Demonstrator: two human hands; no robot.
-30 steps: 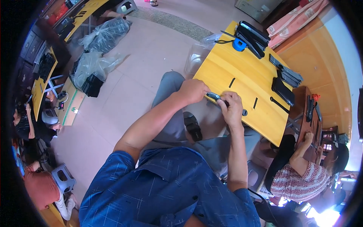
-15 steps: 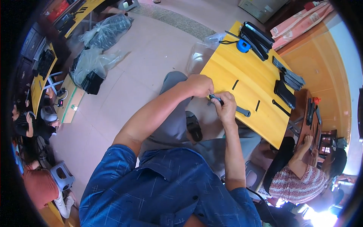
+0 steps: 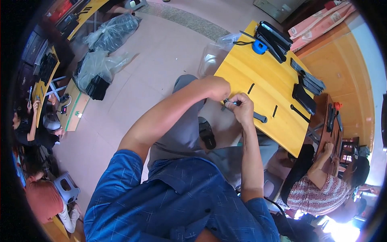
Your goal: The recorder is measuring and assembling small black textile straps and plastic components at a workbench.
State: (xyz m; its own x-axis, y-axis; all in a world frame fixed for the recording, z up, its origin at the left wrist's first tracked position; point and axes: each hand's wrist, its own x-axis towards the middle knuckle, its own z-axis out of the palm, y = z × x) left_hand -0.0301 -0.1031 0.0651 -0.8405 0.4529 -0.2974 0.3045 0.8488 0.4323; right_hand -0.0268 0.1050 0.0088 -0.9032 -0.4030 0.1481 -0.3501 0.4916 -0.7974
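Note:
My left hand point(image 3: 219, 88) and my right hand point(image 3: 244, 109) meet at the near left edge of the yellow table point(image 3: 242, 64). Between thumb and fingers, the right hand pinches a small dark piece point(image 3: 227, 103) whose kind I cannot make out. The left hand is curled against the same spot, its fingertips mostly hidden behind its back. Beside the right hand lies a dark grey strap with a rounded end point(image 3: 260, 117). Farther along the tabletop are two short black strips point(image 3: 250, 88) and a longer black strap point(image 3: 299, 113).
Black cases point(image 3: 272, 40) and a blue tape measure point(image 3: 259, 47) sit at the table's far end; flat black pouches point(image 3: 304, 99) lie along its right side. A clear plastic tub point(image 3: 209, 60) stands left of it. A co-worker point(image 3: 318, 191) sits at right. Bagged goods point(image 3: 98, 72) lie on the floor.
My left hand has shifted slightly right and turned, with its fingers now more hidden. My right hand has rolled a little while still pinching the small dark piece.

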